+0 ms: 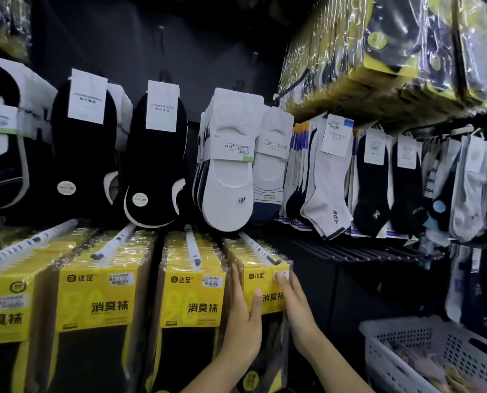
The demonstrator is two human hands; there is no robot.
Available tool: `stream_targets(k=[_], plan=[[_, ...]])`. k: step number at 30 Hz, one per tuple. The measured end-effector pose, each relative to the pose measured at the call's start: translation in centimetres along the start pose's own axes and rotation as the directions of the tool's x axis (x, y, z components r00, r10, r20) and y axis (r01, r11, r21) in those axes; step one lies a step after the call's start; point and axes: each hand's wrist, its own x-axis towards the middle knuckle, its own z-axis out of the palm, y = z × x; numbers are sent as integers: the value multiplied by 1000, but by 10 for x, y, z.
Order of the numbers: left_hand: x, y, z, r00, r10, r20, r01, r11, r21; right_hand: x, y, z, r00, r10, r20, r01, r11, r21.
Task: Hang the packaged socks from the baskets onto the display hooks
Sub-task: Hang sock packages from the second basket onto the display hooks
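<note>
Both hands are on the rightmost stack of yellow-and-black plastic-wrapped sock packs (267,287), which hangs on a white-sleeved display hook with a dark upturned tip (260,251) in the bottom row. The left hand (243,316) cups the stack's left front corner, its straight fingers (234,279) flat along the side and its thumb laid across the yellow front. The right hand (296,304) lies flat against the right edge, fingers extended, the tips up by the small price sticker. Neither hand curls round a pack. Just to the left hangs a matching stack of yellow packs (191,293); above them is a bundle of white no-show socks (228,165). Down at the lower right sits a white perforated plastic basket (406,361) holding pale, blurred items I can't make out.
</note>
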Motion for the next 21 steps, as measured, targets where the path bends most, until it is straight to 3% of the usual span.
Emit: stream_targets(k=[5, 11, 15, 18, 21], plan=[[-8, -7, 2, 997, 69, -15, -69, 998, 7, -5, 1, -2, 998, -56, 20, 56, 998, 15], [-1, 3, -5, 1000, 3, 14, -4, 1000, 20, -7, -5, 1, 999, -44, 1, 44, 998, -36], [-26, 16, -8, 998, -3, 62, -1, 998, 59, -21, -13, 4, 990, -90, -111, 77, 990, -115], [-57, 29, -18, 996, 33, 78, -40, 995, 87, -44, -17, 6, 958, -188, -217, 126, 954, -273], [-73, 48, -51, 992, 113, -52, -112, 993, 28, -68, -17, 15, 919, -298, -259, 197, 915, -353]])
